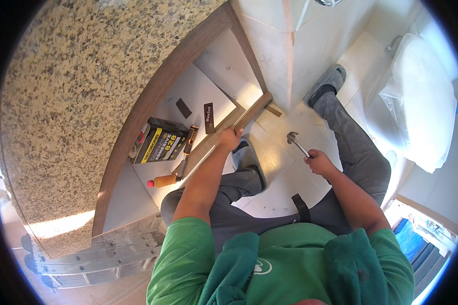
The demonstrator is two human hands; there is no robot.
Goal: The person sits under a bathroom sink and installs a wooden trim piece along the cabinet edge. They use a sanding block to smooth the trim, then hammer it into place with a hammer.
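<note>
My right hand (pixel 320 162) is closed round the handle of a claw hammer (pixel 300 144), its metal head raised above the tiled floor. To the left, my left hand (pixel 230 139) grips a brown wooden strip (pixel 253 112) along the front bottom edge of an open cabinet. The fingertips are partly hidden against the wood. Just inside the cabinet, left of that hand, lie a dark flat piece (pixel 208 118) and a tool with an orange and black handle (pixel 190 140). A small amber bottle with a red cap (pixel 165 180) lies by the tool's lower end.
A black and yellow container (pixel 160 140) stands inside the cabinet near another dark piece (pixel 183 108). The speckled stone countertop (pixel 86 91) overhangs at left. A metal ladder (pixel 107 256) lies lower left. At right hangs a white plastic bag (pixel 420 101). My legs straddle the tiles (pixel 275 147).
</note>
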